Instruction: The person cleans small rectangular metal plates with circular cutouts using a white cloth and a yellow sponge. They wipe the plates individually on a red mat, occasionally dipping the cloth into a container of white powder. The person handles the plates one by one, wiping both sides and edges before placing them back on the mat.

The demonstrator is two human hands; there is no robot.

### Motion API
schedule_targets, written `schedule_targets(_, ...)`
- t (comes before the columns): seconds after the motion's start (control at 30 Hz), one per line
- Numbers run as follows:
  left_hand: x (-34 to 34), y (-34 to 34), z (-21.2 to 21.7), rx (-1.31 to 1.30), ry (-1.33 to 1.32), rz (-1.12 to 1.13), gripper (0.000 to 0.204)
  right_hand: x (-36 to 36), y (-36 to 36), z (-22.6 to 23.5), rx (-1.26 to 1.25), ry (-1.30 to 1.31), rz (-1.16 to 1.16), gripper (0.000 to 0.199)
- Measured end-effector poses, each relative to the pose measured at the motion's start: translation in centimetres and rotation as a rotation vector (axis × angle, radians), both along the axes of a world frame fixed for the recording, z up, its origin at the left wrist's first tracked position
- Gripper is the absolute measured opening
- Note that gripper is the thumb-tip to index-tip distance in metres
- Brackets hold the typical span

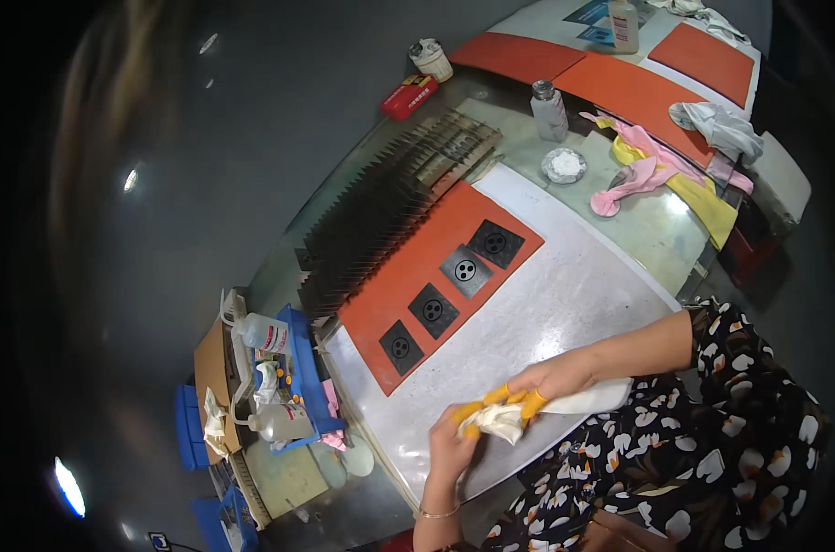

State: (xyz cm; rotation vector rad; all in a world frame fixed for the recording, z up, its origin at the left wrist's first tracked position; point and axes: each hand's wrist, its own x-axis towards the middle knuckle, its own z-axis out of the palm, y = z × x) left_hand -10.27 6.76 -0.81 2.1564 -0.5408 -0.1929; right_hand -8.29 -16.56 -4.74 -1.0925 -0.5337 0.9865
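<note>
Both my hands are together near the front edge of the table, with yellow covers on several fingertips. My left hand (451, 446) is closed on one side of a bunched white cloth (502, 423). From the other side my right hand (554, 375) grips the same cloth, and a white length trails from under its wrist toward my body. Farther off, an orange-red mat (367, 342) carries several dark square plates, each with a round three-hole mark. One plate (465, 270) looks lighter and shinier than the others. My hands do not touch the plates.
Behind the mat stands a rack (371, 207) of many dark upright plates. At left, a blue tray (300, 354) sits beside white bottles (266, 333). To the far right are a glass bottle (549, 112), a small dish of white stuff (564, 166) and pink and yellow cloths (652, 170).
</note>
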Motion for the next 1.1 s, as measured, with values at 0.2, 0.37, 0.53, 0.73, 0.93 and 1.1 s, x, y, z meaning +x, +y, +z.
schedule_targets(0.2,-2.7,16.8,-1.2,0.046,-0.296,0.611,0.017,5.6,-6.4,3.4,-0.518,-0.701,-0.794,0.033)
schedule_targets(0.37,-2.6,23.3,-3.0,0.862,-0.384,0.946,0.040,10.3,-10.6,-0.8,-0.399,-0.607,-1.128,0.023)
schedule_targets(0.53,-0.4,22.0,-5.2,0.837,-0.450,1.283,0.058,11.5,-11.4,-4.0,-0.457,-0.629,-1.186,0.039)
schedule_targets(0.73,0.7,14.5,-3.9,-0.229,-0.364,0.799,0.042,13.6,-9.4,-2.4,-0.325,-0.453,-1.232,0.044)
schedule_targets(0.93,10.6,8.7,-6.3,-0.110,-0.069,0.663,0.045,14.5,-8.1,-4.4,-0.300,-0.374,-1.305,0.042)
schedule_targets(1.1,11.1,8.3,-7.1,0.229,-0.205,0.708,0.048,12.9,-7.8,-4.0,-0.443,-0.448,-1.300,0.041)
